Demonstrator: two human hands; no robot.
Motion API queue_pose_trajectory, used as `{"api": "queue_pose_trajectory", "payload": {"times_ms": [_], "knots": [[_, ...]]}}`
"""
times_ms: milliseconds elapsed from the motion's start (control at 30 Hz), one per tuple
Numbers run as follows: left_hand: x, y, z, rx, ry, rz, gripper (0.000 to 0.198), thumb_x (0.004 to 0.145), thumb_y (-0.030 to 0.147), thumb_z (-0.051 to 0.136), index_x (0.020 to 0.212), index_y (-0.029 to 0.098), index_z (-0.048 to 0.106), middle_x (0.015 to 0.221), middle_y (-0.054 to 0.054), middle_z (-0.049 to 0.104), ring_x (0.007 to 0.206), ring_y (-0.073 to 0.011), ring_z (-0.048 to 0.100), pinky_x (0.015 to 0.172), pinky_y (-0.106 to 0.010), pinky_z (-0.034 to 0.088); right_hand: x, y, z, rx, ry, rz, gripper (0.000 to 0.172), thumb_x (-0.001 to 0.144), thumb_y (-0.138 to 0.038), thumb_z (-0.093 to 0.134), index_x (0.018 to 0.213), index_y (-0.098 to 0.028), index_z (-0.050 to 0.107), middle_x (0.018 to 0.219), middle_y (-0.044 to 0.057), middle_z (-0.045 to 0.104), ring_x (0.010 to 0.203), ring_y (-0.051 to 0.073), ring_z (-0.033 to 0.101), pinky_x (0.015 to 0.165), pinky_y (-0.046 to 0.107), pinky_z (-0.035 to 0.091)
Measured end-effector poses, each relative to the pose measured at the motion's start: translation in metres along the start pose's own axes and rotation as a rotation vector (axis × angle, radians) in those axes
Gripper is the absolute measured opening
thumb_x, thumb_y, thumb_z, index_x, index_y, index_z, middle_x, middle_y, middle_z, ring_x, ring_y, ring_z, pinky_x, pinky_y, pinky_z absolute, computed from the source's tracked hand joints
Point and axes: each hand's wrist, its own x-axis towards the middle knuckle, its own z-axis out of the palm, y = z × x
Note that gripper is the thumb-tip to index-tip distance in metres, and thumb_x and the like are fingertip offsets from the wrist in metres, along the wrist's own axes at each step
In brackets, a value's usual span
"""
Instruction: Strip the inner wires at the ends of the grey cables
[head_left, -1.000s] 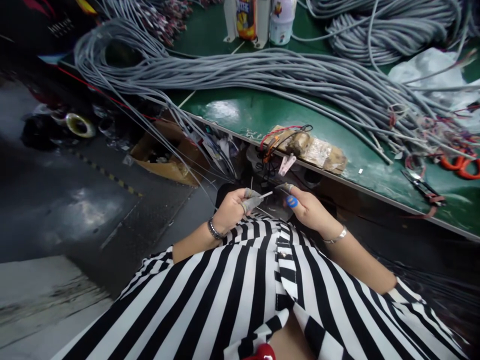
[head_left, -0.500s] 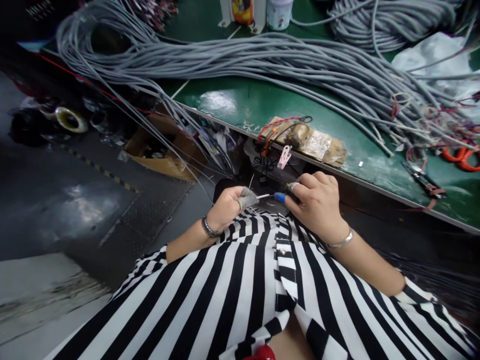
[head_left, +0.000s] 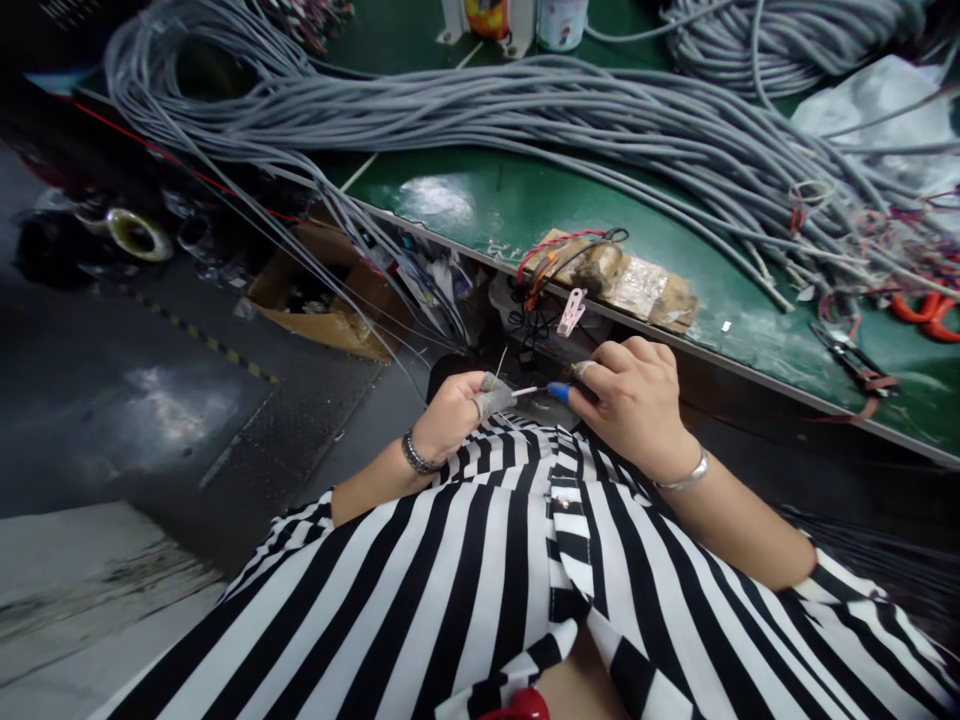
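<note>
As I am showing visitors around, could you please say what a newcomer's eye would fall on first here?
Probably the thick bundle of grey cables sprawling across the green table, then the boldly striped shirt filling the lower middle. Between them, the left hand pinches a thin pale wire, and the right hand, its thumb capped in blue, is close to the wire's tip.

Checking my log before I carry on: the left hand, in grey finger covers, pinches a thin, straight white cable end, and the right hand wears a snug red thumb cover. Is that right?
One slip: the snug thumb cover on the right hand is blue, not red, as the head view shows. The rest stands.
</note>
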Motion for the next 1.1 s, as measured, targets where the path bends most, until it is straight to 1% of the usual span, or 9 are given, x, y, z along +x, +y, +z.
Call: {"api": "queue_pose_trajectory", "payload": {"times_ms": [300,400,533,633,800,867,933,1000,1100], "knots": [[-0.002,0.004,-0.001,-0.076,-0.039,-0.063,0.026,0.061,0.033,0.078,0.064,0.012,0.061,0.052,0.003,0.053,0.047,-0.0042,0.042,0.046,-0.018,0.032,0.001,-0.001,0.003,0.071,-0.021,0.004,0.029,0.084,-0.039,0.056,0.064,-0.019,0.060,0.076,0.006,0.057,0.075,0.019,0.039,0.067,0.036,0.023],[-0.003,0.004,-0.001,-0.096,-0.059,-0.085,0.028,0.061,0.034,0.078,0.062,0.012,0.061,0.048,0.004,0.050,0.043,-0.0030,0.037,0.043,-0.017,0.029,0.000,0.004,0.019,0.328,-0.068,0.060,0.036,0.083,-0.045,0.058,0.058,-0.018,0.055,0.069,0.004,0.054,0.068,0.016,0.039,0.063,0.033,0.025],[-0.002,0.001,0.001,-0.070,-0.096,-0.031,0.027,0.061,0.034,0.078,0.066,0.011,0.063,0.056,0.002,0.057,0.051,-0.0056,0.048,0.051,-0.018,0.038,-0.004,0.001,0.048,0.869,-0.128,0.278,0.041,0.083,-0.051,0.055,0.058,-0.019,0.052,0.060,0.000,0.046,0.059,0.013,0.039,0.058,0.029,0.029],[-0.001,-0.001,0.002,0.010,-0.103,0.037,0.026,0.064,0.034,0.077,0.071,0.011,0.066,0.064,-0.001,0.062,0.059,-0.0087,0.053,0.058,-0.021,0.042,-0.006,-0.004,0.056,0.912,-0.114,0.391,0.042,0.083,-0.052,0.054,0.058,-0.019,0.049,0.059,-0.001,0.044,0.058,0.013,0.039,0.056,0.028,0.029],[-0.001,0.000,0.001,0.121,-0.068,0.072,0.027,0.068,0.036,0.074,0.072,0.012,0.065,0.064,0.000,0.062,0.060,-0.0093,0.054,0.059,-0.021,0.044,-0.001,0.006,0.034,0.489,-0.114,0.140,0.039,0.083,-0.045,0.057,0.057,-0.018,0.050,0.064,0.002,0.046,0.064,0.014,0.038,0.062,0.031,0.028],[-0.002,-0.001,0.001,0.121,-0.059,0.073,0.027,0.069,0.037,0.073,0.072,0.012,0.064,0.064,0.000,0.061,0.060,-0.0091,0.054,0.059,-0.021,0.044,0.001,0.011,0.028,0.565,-0.205,0.055,0.040,0.084,-0.046,0.056,0.056,-0.017,0.050,0.062,0.001,0.045,0.063,0.013,0.038,0.061,0.030,0.029],[-0.002,-0.002,0.001,0.138,-0.070,0.091,0.026,0.070,0.037,0.072,0.073,0.012,0.063,0.066,0.000,0.062,0.061,-0.0093,0.055,0.060,-0.021,0.044,0.001,0.013,0.030,0.799,-0.299,0.042,0.042,0.083,-0.049,0.056,0.057,-0.018,0.051,0.061,-0.001,0.043,0.061,0.012,0.039,0.058,0.028,0.030],[0.000,-0.003,0.002,0.184,-0.091,0.121,0.026,0.070,0.037,0.072,0.075,0.012,0.064,0.066,-0.001,0.063,0.061,-0.0098,0.055,0.061,-0.021,0.045,-0.001,0.009,0.039,1.086,-0.340,0.152,0.043,0.080,-0.055,0.056,0.060,-0.018,0.052,0.062,-0.001,0.045,0.060,0.011,0.040,0.057,0.026,0.033],[0.003,-0.004,0.002,0.262,-0.122,0.165,0.026,0.069,0.035,0.073,0.075,0.012,0.065,0.066,-0.001,0.063,0.062,-0.0109,0.057,0.062,-0.022,0.046,-0.005,-0.003,0.056,1.341,-0.303,0.450,0.044,0.077,-0.060,0.057,0.065,-0.018,0.053,0.061,-0.002,0.047,0.057,0.011,0.040,0.056,0.025,0.035]]}}
